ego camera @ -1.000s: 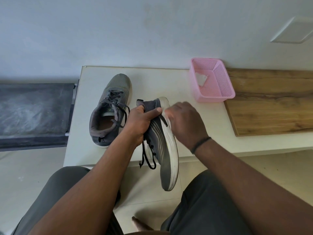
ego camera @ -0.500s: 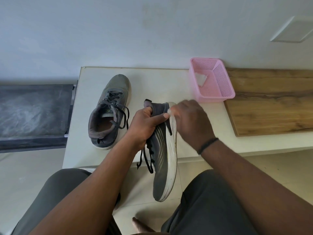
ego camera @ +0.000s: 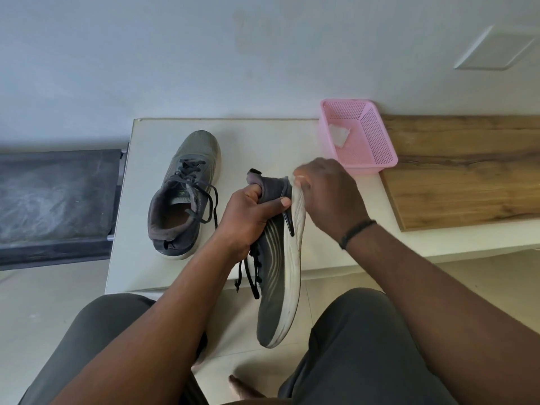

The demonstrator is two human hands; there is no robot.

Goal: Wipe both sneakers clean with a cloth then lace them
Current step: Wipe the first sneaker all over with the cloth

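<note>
Above the lap, left hand (ego camera: 248, 217) fingers gripping sneaker (ego camera: 277, 276) heel, right hand (ego camera: 330, 197) fingers pinching cloth (ego camera: 299, 178) against sole

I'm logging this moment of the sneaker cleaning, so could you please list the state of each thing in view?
Held sneaker: off the table, on its side, toe toward the person, laces dangling.
Second sneaker: upright on the white table, laces loose.
Left hand: grips the held sneaker's heel collar.
Right hand: presses a white cloth on the heel sole.
Pink basket: upright, holding a white scrap.
</note>
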